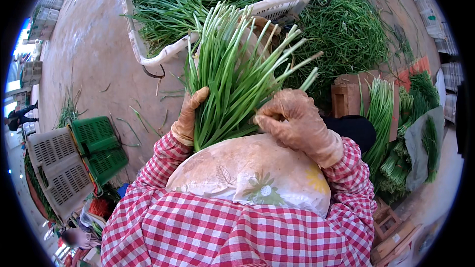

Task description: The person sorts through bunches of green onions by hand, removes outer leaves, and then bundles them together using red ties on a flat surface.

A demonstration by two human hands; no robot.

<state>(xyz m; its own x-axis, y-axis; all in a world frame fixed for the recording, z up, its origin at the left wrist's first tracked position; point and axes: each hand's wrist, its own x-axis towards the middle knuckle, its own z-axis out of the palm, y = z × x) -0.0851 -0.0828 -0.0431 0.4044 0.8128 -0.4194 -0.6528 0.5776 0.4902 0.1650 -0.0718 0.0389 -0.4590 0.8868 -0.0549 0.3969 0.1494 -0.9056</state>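
Observation:
A loose bunch of garlic chives (227,84) stands upright over my lap, its pale cut ends fanned away from me to the far side and right. My left hand (188,118), in a stained tan glove, is wrapped round its left side with the thumb showing in front. On the right side of the bunch, my right hand (304,123) is gloved too, its thumb and forefinger curled together against the lower blades. What lies between those fingertips is too small to make out. Beneath the bunch, a dirt-stained, flower-printed apron (247,163) covers my lap.
Beyond the bunch sits a white crate (163,57) heaped with chives. A pile of loose green trimmings (341,34) lies on the floor at its right. Tied chive bundles (396,168) stand at right beside a cardboard piece (354,91). Green (99,148) and white crates (59,168) stand left.

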